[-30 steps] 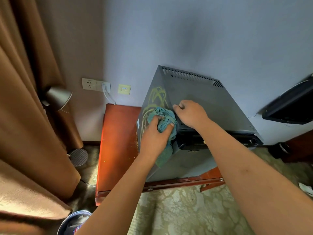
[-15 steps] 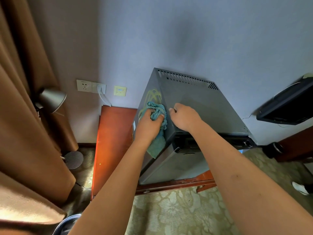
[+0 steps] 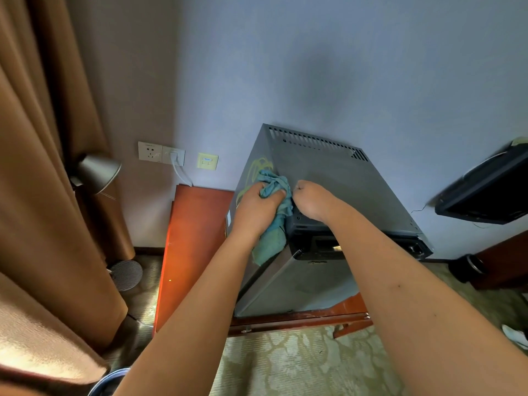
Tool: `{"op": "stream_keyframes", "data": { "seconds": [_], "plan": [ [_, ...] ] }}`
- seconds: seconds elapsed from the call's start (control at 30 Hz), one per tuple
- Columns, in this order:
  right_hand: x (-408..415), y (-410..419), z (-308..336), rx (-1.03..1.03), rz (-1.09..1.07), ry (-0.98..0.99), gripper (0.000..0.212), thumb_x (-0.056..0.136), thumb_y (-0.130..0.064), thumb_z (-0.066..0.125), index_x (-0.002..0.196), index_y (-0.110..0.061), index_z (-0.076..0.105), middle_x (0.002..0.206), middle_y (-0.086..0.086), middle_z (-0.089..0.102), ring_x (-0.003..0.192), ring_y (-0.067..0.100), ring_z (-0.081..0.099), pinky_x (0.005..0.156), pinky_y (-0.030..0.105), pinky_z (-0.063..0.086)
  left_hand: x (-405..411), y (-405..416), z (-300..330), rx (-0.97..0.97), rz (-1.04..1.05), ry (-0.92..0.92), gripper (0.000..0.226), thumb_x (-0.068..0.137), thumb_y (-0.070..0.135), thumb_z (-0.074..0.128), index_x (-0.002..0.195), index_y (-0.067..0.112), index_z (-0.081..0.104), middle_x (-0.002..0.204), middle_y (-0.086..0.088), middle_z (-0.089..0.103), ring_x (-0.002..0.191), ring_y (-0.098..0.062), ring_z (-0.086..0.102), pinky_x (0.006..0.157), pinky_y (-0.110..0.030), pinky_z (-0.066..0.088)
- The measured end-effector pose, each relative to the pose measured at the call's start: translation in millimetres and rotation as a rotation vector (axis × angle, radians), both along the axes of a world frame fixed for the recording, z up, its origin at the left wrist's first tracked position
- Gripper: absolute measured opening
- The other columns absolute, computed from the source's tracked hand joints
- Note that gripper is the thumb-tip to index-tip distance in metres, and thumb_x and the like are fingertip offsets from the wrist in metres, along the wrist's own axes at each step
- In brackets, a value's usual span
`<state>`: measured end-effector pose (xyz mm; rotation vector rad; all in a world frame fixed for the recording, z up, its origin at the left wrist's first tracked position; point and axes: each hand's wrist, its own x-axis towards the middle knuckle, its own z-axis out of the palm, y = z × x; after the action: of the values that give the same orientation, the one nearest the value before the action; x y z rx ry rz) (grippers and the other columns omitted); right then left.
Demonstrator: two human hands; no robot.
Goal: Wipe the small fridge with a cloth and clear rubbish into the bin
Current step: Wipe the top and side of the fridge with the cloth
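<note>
A bin (image 3: 107, 382) rim is seen at the bottom edge, near the feet, on patterned carpet (image 3: 300, 364). Further off, the fridge (image 3: 328, 178) sits on a low red wooden surface (image 3: 194, 241), back to the wall. The cloth (image 3: 273, 212) is bunched in the left hand (image 3: 258, 208), fingers clenched round it, pressed on the fridge's top-left edge beside yellow scribble marks (image 3: 254, 170). The right hand (image 3: 313, 200) is fisted, knuckles on the top near the front, likely bracing; nothing is seen held in it.

Step judged: scrubbing the scribbles. Firm short strokes are advised, with the cloth kept flat over the corner and the right hand steadying so the fridge is not slid on its surface.

Room: free space lies left of the fridge over the bare wood; a curtain (image 3: 43, 195) and lamp (image 3: 98, 171) crowd the far left. A plugged cable (image 3: 180, 174) runs down behind and should be avoided. A dark tray (image 3: 485, 192) juts in at right, well apart.
</note>
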<state>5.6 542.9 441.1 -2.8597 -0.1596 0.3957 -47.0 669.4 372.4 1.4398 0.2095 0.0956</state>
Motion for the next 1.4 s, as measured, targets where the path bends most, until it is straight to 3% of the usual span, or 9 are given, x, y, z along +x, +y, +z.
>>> {"op": "stream_keyframes", "data": {
  "seconds": [0.17, 0.37, 0.47, 0.53, 0.7, 0.9, 1.13, 1.27, 1.4],
  "plan": [
    [-3.6, 1.2, 1.9, -0.009, -0.005, 0.009, 0.024, 0.105, -0.018, 0.033, 0.108, -0.008, 0.054, 0.108, 0.010, 0.056, 0.097, 0.025, 0.052, 0.073, 0.032, 0.035, 1.5, 5.3, -16.6, 0.065, -0.021, 0.097, 0.016, 0.090, 0.039, 0.063, 0.091, 0.025, 0.072, 0.092, 0.003, 0.075, 0.089, -0.019, 0.071, 0.089, -0.047, 0.057],
    [1.2, 6.4, 3.3, -0.085, -0.010, 0.048, 0.016, 0.105, -0.013, 0.032, 0.099, -0.010, 0.048, 0.093, 0.008, 0.050, 0.086, 0.025, 0.049, 0.069, 0.031, 0.037, -10.7, 14.6, -18.0, 0.140, -0.197, 0.244, 0.021, 0.085, 0.030, 0.071, 0.094, 0.011, 0.074, 0.085, -0.006, 0.076, 0.081, -0.026, 0.074, 0.082, -0.043, 0.060],
    [3.6, 8.9, 4.0, -0.112, -0.023, 0.026, 0.020, 0.103, -0.013, 0.035, 0.086, -0.014, 0.045, 0.077, 0.004, 0.043, 0.087, 0.028, 0.050, 0.080, 0.039, 0.047, -2.3, 13.5, -8.8, 0.015, -0.128, 0.201, 0.014, 0.085, 0.028, 0.074, 0.091, 0.016, 0.075, 0.088, -0.005, 0.078, 0.083, -0.026, 0.075, 0.084, -0.047, 0.061],
    [4.3, 6.8, 3.6, -0.076, -0.039, 0.020, 0.013, 0.103, -0.014, 0.034, 0.099, -0.010, 0.046, 0.078, 0.004, 0.043, 0.090, 0.029, 0.050, 0.086, 0.042, 0.048, 4.0, 8.8, -6.3, -0.108, -0.040, 0.202, 0.013, 0.086, 0.028, 0.075, 0.092, 0.017, 0.075, 0.089, -0.005, 0.078, 0.083, -0.025, 0.076, 0.085, -0.049, 0.061],
    [0.9, 0.2, 3.0, -0.036, 0.023, 0.043, 0.022, 0.107, -0.014, 0.030, 0.110, -0.004, 0.049, 0.097, 0.010, 0.047, 0.091, 0.025, 0.046, 0.067, 0.030, 0.037, 7.1, -0.2, -19.2, -0.025, 0.052, 0.198, 0.022, 0.084, 0.041, 0.069, 0.088, 0.021, 0.074, 0.086, 0.001, 0.077, 0.084, -0.022, 0.074, 0.087, -0.048, 0.060],
    [4.4, -1.7, 2.6, -0.099, 0.077, -0.012, 0.035, 0.104, -0.017, 0.032, 0.125, -0.001, 0.055, 0.105, 0.013, 0.053, 0.092, 0.028, 0.048, 0.088, 0.041, 0.046, -12.3, 6.1, -9.0, 0.030, -0.070, 0.319, 0.031, 0.077, 0.034, 0.078, 0.097, 0.011, 0.074, 0.089, -0.009, 0.078, 0.078, -0.028, 0.076, 0.080, -0.044, 0.063],
    [0.8, -19.2, 5.4, -0.012, 0.213, 0.032, 0.032, 0.106, -0.018, 0.030, 0.122, -0.004, 0.052, 0.104, 0.015, 0.061, 0.084, 0.027, 0.057, 0.071, 0.034, 0.044, 0.5, -20.9, -0.7, 0.040, 0.252, 0.202, 0.025, 0.084, 0.039, 0.073, 0.079, 0.015, 0.073, 0.079, -0.003, 0.076, 0.079, -0.025, 0.075, 0.082, -0.046, 0.062],
    [1.0, -23.3, 4.5, -0.030, 0.275, 0.015, 0.035, 0.106, -0.023, 0.027, 0.127, -0.008, 0.050, 0.089, 0.004, 0.054, 0.072, 0.017, 0.050, 0.058, 0.030, 0.037, -8.8, -22.5, -5.4, 0.156, 0.243, 0.242, 0.033, 0.078, 0.047, 0.068, 0.086, 0.015, 0.073, 0.084, -0.002, 0.076, 0.080, -0.023, 0.073, 0.083, -0.043, 0.061],
    [12.9, -21.7, 5.3, 0.033, 0.253, 0.110, 0.024, 0.103, -0.023, 0.032, 0.121, -0.021, 0.047, 0.102, 0.004, 0.057, 0.071, 0.020, 0.059, 0.065, 0.033, 0.050, -22.0, -20.3, -11.1, 0.064, 0.167, 0.302, 0.034, 0.073, 0.040, 0.075, 0.089, 0.010, 0.077, 0.081, -0.005, 0.078, 0.075, -0.026, 0.076, 0.082, -0.047, 0.062]
  ]
}}
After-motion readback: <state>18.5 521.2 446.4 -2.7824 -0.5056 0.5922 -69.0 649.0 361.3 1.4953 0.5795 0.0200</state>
